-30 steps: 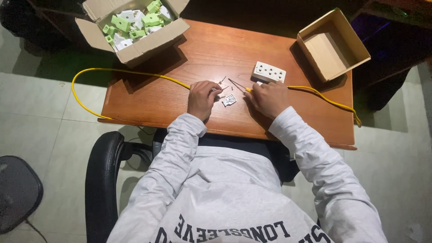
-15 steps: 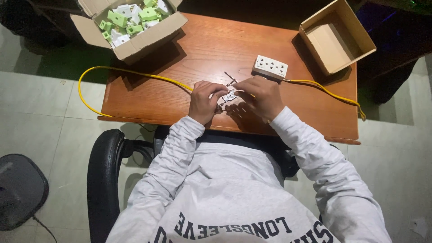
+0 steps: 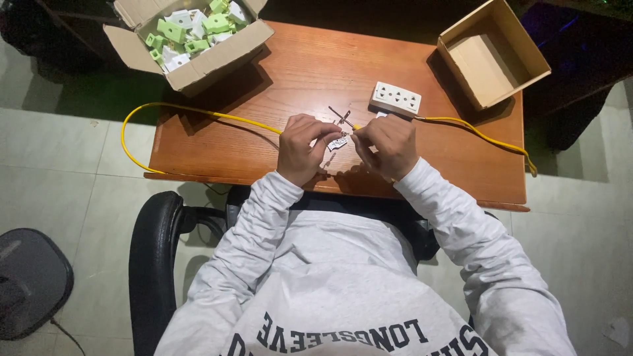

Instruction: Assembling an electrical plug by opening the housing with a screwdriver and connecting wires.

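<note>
Both hands work over the front middle of the reddish-brown wooden desk. The left hand is curled, its fingertips pinched on the small white plastic part from the left side. The right hand is also curled and meets the same part from the right, so the part is held between the two hands, just above the desk surface (its exact shape is too small to tell). Two thin dark metal pins cross each other just behind the fingertips; whether either hand touches them cannot be told.

The yellow cable runs from a loop hanging off the left desk edge, across the top towards the hands, and continues on the right side past the desk's far right edge. The white rectangular multi-socket faceplate lies flat on the desk just behind the right hand, beside the cable.

At the rear left corner stands the open cardboard box filled with green and white plastic parts. At the rear right corner stands the second open cardboard box, tilted relative to the desk edge. The person wears a light grey sweatshirt and sits in a black office chair on a pale tiled floor.
</note>
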